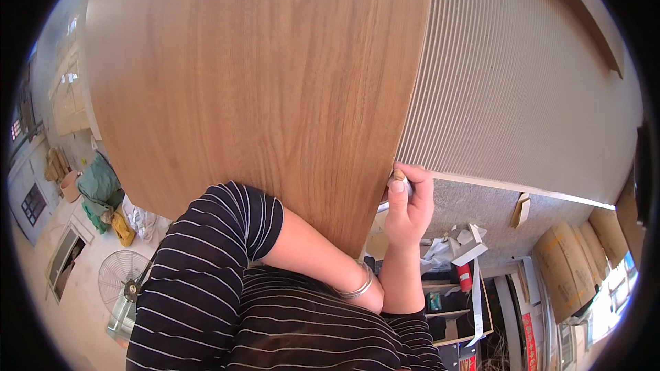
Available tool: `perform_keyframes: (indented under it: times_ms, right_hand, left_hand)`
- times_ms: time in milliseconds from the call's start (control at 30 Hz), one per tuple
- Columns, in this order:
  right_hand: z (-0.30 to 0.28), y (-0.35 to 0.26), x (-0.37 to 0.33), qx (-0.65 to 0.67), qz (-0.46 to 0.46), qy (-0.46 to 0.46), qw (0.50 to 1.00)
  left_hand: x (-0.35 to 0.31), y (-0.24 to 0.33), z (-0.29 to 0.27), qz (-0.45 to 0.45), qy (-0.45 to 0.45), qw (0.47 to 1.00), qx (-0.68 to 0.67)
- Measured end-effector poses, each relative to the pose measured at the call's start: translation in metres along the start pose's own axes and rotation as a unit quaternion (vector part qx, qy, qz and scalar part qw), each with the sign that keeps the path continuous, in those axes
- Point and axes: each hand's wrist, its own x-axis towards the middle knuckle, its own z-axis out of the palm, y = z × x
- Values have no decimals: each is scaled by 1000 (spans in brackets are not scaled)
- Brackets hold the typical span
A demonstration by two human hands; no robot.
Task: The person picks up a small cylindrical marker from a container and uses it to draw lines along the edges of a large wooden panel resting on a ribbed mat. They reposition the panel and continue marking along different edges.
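Observation:
A large brown wood-grain panel (268, 89) spreads in front of me. Along its right edge lies a grey-beige sheet with fine ribs (481, 62). At the panel's right edge, near the sheet's near corner, my right hand (410, 206) is closed around a small object (399, 177) with a tan end and a whitish part; its exact kind cannot be made out. My left arm reaches across to the right, bangles at the wrist. My left hand (372, 298) sits beside the right forearm, its fingers hidden.
Below right stands a compartmented box (450, 326) with odds and ends. Cardboard boxes (564, 271) are stacked farther right. A strip (584, 10) lies on the sheet's far side. To the left are a wire fan (124, 278) and a pile of cloths (103, 189).

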Motion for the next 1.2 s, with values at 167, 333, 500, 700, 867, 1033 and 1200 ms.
perform_keyframes:
  times_ms: [167,333,500,700,867,1033,1200]
  right_hand:
    - [5,-11,-4,-146,-53,16,988]
    - [7,-13,0,-168,-87,20,982]
    - [4,-23,19,-146,-15,1,989]
    - [4,-12,7,-97,-44,-2,994]
    - [2,-6,15,-71,-44,-8,996]
    - [0,-1,11,-69,-44,-39,996]
    - [3,9,-8,152,37,-7,988]
  left_hand:
    - [2,-1,2,21,-20,999,-24]
    - [8,-5,11,30,-9,999,-43]
    - [4,-2,2,35,-29,999,-6]
    - [11,-8,13,50,2,998,-26]
    - [6,-3,5,42,-11,999,-22]
    - [-5,4,-9,39,-28,999,-21]
    - [5,0,1,36,-22,999,-34]
